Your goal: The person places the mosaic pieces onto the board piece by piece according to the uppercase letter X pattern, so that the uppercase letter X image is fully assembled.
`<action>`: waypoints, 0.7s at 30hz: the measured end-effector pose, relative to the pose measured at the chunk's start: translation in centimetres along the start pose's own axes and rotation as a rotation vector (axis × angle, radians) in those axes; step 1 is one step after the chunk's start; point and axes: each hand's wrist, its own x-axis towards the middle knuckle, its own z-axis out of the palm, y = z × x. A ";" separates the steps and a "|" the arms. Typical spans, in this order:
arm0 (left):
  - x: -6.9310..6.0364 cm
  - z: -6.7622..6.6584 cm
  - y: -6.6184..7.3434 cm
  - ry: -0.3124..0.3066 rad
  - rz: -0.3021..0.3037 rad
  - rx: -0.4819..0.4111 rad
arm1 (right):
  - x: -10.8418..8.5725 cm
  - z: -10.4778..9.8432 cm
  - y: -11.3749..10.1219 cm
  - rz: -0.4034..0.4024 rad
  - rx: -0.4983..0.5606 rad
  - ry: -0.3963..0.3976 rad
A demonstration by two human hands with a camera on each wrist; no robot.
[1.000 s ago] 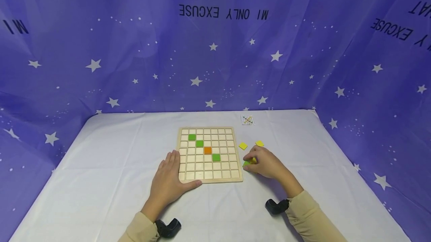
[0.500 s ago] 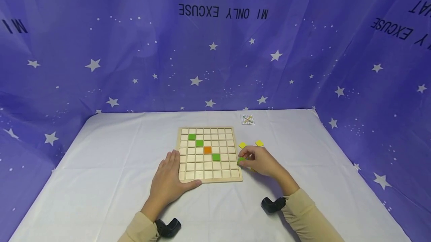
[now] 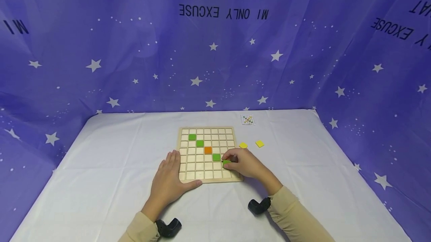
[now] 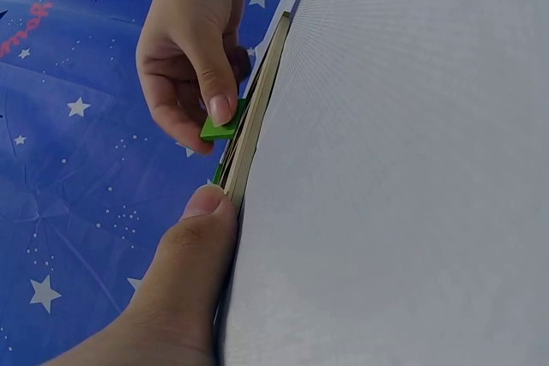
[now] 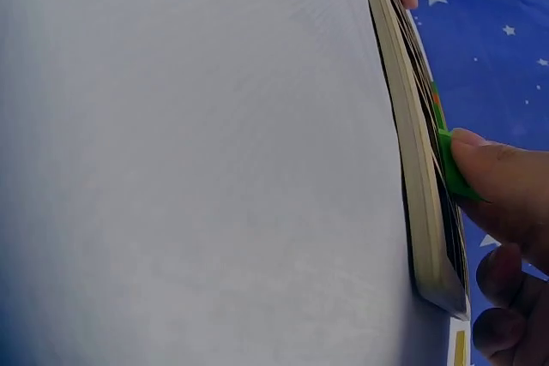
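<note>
The right hand [image 3: 245, 162] pinches a thin, square, bright green tile [image 3: 226, 162] between thumb and fingers, over the right-hand part of a pale wooden grid board [image 3: 199, 166]. The left hand [image 3: 170, 180] grasps nothing: its fingers lie extended along the board's left side, and its thumb touches the near edge.

The step in hand looks like setting the green tile into a cell. Doing it well seems to call for lining up its edges with the dividing lines before letting go, since the left wrist view shows it held at a slant. One edge could go in first, then a light press could flatten it. The neighbouring seated green tile [image 3: 216, 157], on the diagonal with a square orange tile [image 3: 208, 150], should not be nudged. Steady pressure from the left hand would keep the board from sliding.

Half a second earlier, the right hand and its tile were at the board's right border; now they are well inside it. The left hand, the board and the seated tiles look unchanged. The nearer square yellow tile [image 3: 243, 145] on the white cloth [image 3: 101, 182] is partly covered by the right hand.
</note>
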 end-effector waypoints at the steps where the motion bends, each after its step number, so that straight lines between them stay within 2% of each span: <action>1: 0.0 0.0 0.0 0.000 0.000 0.000 | 0.0 0.0 0.0 0.003 -0.010 0.003; 7: 0.0 0.0 0.0 0.004 0.005 0.001 | 0.0 0.3 -0.1 0.017 -0.058 0.017; 21: -0.1 0.0 0.0 0.001 0.005 0.005 | -0.6 0.1 -0.7 -0.046 -0.147 -0.018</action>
